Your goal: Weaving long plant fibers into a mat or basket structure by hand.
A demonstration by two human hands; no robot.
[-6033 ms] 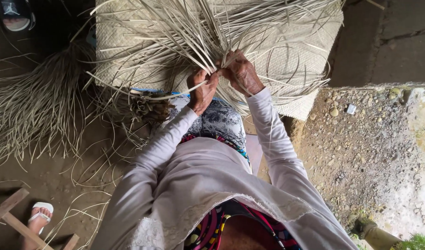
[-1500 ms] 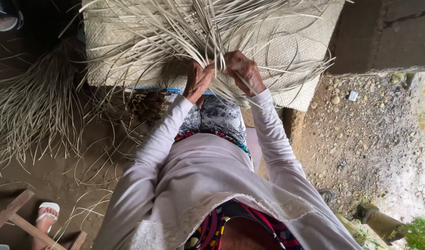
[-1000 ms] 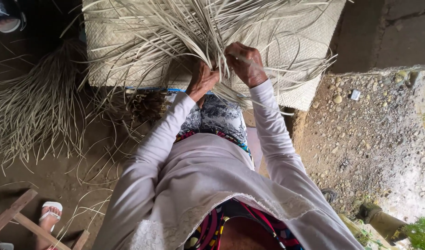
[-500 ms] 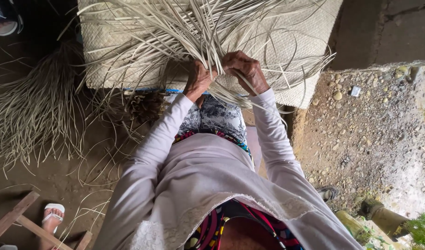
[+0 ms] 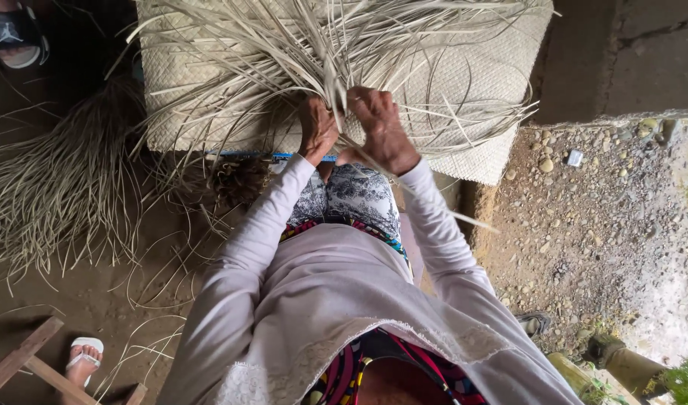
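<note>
- The left hand (image 5: 317,129) has its fingers together, clamped on a bunch of pale dried leaf strips (image 5: 336,52) where they gather above the person's lap.
- The right hand (image 5: 379,127) sits just beside it, fingers curled shut on the same strips; one long strip (image 5: 434,201) runs from under this hand down past the right sleeve toward the gravel.
- Half a second ago the right hand lay spread flatter over the strips, knuckles up; now it is turned more on edge and drawn closer to the left hand, and the long strip trails further out to the right.
- The loose strips fan upward and outward from the hands across a woven mat (image 5: 486,82), whose finished plaited surface shows at the right and lower edge.
- A second bundle of dried strips (image 5: 59,187) lies on the packed earth floor (image 5: 81,300) at the left, well apart from the hands.
- A sandalled foot (image 5: 81,356) of another person rests on the earth near a wooden frame (image 5: 29,364) at the lower left; another sandalled foot (image 5: 18,34) shows at the top left.
- To the right the ground is gravel (image 5: 599,225), bounded above by a concrete ledge (image 5: 629,60).
</note>
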